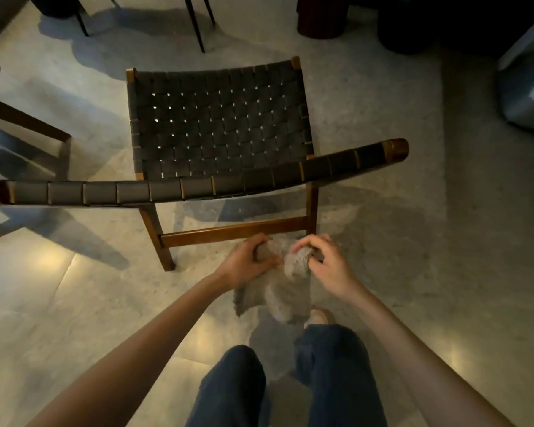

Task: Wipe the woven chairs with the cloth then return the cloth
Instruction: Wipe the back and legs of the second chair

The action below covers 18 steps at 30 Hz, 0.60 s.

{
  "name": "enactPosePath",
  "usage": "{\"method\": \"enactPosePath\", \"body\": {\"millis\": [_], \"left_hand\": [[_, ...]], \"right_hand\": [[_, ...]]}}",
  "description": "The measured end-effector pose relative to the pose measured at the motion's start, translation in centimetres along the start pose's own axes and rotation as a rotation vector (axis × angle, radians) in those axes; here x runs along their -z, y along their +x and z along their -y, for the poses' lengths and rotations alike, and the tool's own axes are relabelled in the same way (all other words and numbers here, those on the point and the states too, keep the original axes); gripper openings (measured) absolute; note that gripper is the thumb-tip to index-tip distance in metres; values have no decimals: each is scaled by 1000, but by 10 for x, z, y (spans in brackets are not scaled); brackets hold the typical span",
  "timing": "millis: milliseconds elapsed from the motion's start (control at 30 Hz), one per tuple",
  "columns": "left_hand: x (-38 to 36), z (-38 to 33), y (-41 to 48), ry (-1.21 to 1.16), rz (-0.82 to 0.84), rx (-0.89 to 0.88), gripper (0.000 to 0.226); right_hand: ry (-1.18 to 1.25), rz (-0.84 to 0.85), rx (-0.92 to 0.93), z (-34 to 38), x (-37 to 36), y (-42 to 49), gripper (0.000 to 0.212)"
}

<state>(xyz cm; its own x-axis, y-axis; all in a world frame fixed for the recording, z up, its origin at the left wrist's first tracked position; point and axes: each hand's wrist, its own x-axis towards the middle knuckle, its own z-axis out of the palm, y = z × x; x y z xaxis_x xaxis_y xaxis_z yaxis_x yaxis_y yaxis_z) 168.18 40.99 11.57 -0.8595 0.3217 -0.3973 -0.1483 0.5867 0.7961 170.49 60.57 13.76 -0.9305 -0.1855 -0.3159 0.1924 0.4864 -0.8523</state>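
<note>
A woven chair (219,124) with dark straps and a brown wooden frame stands in front of me, seen from behind its backrest (198,186). Below the backrest, in front of my legs, hangs a grey fluffy cloth (278,291). My left hand (247,260) grips its upper left part and my right hand (324,263) pinches its bunched upper right part. Both hands are close together, near the chair's rear crossbar (232,231), not touching the chair.
Part of a second wooden chair (19,124) shows at the left edge. Thin black furniture legs (198,26) and a dark round object (321,16) stand beyond the chair. A grey bulky object (524,87) sits at the right. Pale stone floor lies all around.
</note>
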Motion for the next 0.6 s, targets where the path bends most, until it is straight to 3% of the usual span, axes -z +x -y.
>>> {"method": "enactPosePath", "body": {"millis": [100, 200, 267, 400, 533, 600], "left_hand": [[-19, 39, 48, -40, -161, -59, 22], [-36, 76, 99, -114, -193, -84, 24], [-46, 98, 132, -124, -232, -142, 27], [-57, 141, 189, -65, -292, -184, 34], [-67, 177, 220, -44, -202, -210, 66], [-68, 192, 232, 63, -174, -179, 71]], "right_hand": [[107, -32, -40, -50, -19, 48, 40], [215, -18, -170, -94, -35, 100, 39], [162, -50, -180, -125, -43, 136, 29], [47, -156, -19, -174, -53, 192, 21], [-123, -96, 147, -200, -55, 217, 29], [-216, -57, 222, -203, -55, 218, 32]]}}
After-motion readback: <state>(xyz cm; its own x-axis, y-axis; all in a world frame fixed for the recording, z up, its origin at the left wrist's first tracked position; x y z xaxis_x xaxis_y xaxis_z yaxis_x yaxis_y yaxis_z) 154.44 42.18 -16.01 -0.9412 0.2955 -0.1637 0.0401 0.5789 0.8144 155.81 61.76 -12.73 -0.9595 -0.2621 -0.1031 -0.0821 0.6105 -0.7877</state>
